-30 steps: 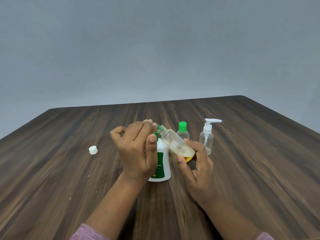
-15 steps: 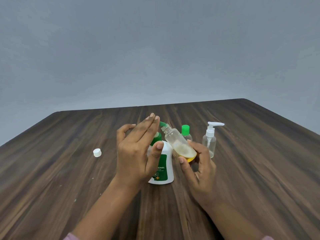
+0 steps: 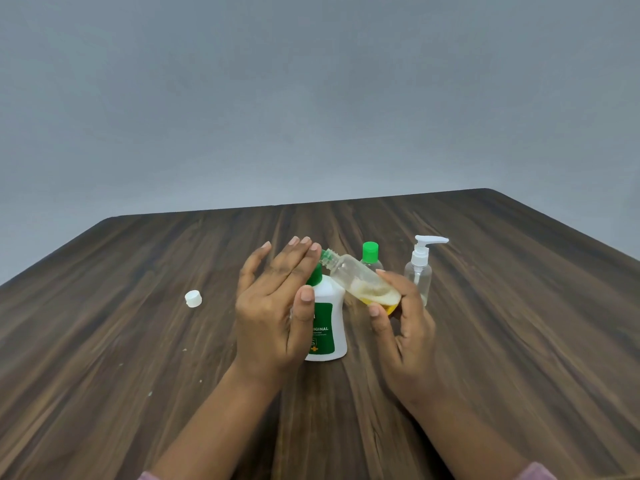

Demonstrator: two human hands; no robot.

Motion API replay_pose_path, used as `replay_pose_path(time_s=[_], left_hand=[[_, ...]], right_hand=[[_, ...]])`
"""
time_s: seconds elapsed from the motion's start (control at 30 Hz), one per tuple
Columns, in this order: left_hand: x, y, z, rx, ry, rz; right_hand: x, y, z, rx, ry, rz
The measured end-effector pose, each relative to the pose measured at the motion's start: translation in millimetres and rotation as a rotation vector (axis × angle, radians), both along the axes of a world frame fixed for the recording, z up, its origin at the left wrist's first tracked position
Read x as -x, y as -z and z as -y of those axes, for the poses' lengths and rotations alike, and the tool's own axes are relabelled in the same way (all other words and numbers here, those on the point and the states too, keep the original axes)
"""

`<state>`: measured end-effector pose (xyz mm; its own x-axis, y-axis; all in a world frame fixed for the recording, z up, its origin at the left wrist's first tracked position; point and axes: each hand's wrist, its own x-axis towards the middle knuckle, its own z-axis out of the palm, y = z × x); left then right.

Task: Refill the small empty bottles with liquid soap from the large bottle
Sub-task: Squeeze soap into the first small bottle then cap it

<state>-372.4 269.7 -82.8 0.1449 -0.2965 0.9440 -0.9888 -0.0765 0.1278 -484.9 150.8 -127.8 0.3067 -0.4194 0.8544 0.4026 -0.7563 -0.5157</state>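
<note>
My right hand (image 3: 401,327) grips a small clear bottle (image 3: 360,282) by its base, tilted with its uncapped neck pointing up and left. A little yellow soap lies in its bottom. My left hand (image 3: 273,306) is held up flat with straight fingers, its fingertips close to the bottle's neck. Behind my left hand stands the large white soap bottle (image 3: 329,323) with a green label and green cap. A small bottle with a green cap (image 3: 370,254) stands behind the tilted bottle. A clear pump bottle (image 3: 419,271) stands to its right.
A small white cap (image 3: 193,298) lies on the dark wooden table (image 3: 138,341) to the left of my hands. A plain grey wall rises beyond the table's far edge.
My left hand has opened from curled fingers at the bottle's neck to flat, straight fingers. The tilted bottle stays in my right hand.
</note>
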Motion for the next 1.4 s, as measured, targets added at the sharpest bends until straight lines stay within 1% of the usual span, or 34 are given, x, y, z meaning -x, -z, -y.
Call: replay_pose_path(time_s=[0.27, 0.53, 0.73, 0.87, 1.13, 1.4], left_hand=[[-1, -20, -2, -0.028, -0.014, 0.024], [0, 0, 1, 0.03, 0.036, -0.023], [4, -12, -1, -0.007, 0.006, -0.01], [4, -12, -1, -0.012, 0.037, -0.071], [2, 5, 1, 0.02, 0.055, -0.086], [4, -13, -2, -0.033, 0.014, -0.075]], right_hand=[[-4, 1, 0, -0.022, -0.004, -0.007], [-3, 1, -1, -0.029, 0.005, 0.005], [-3, 0, -3, -0.015, -0.018, -0.008], [-3, 0, -2, -0.007, -0.006, -0.01], [-2, 3, -1, -0.015, -0.028, -0.028], [-2, 1, -2, -0.015, -0.031, -0.024]])
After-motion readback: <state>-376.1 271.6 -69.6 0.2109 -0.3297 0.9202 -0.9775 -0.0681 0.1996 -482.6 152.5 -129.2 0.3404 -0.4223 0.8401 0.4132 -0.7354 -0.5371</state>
